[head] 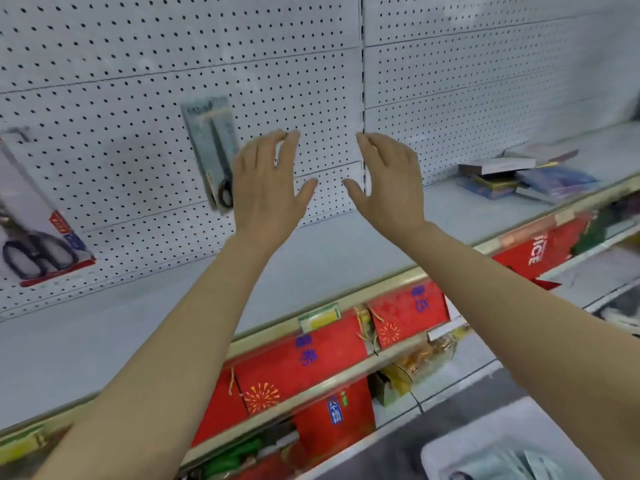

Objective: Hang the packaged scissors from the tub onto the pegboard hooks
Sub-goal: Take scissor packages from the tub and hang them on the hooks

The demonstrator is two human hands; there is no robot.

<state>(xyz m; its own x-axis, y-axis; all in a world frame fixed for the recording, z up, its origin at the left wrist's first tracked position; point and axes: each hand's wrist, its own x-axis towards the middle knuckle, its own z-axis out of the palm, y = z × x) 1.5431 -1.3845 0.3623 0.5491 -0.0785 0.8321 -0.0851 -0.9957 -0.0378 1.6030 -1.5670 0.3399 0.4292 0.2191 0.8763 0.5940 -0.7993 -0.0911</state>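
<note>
Plainly, both hands: were raised in front of the pegboard (pixel 138 81), backs toward the camera, holding nothing.
Left hand (pixel 266 188): fingers were stretched upward and close together, thumb spread out to the side; it touched no package.
Right hand (pixel 388 185): fingers were straight and loosely together, thumb splayed toward the left hand; it was empty too.
Gap between hands: the two thumbs pointed at each other, apart, with bare pegboard showing between them.
Hung scissors pack (pixel 213 150): a pale, narrow card hung on the pegboard just left of the left hand, tilted a little, its black handles at the bottom; the hand's edge overlapped the card's lower right side in view, though whether they touched could not be told.
Second scissors pack (pixel 38 223): a larger card with a red border and dark handles hung at the far left, well apart from both hands.
Tub (pixel 485 445): a pale tub sat at the bottom right below the right forearm, with what looked like more packs inside, blurred.
Shelf (pixel 329 254): a grey shelf ran beneath the pegboard, bare under the hands.
Books (pixel 519 174): a small stack lay on the shelf to the right.
Red bags (pixel 294 358): they filled the lower shelves.
</note>
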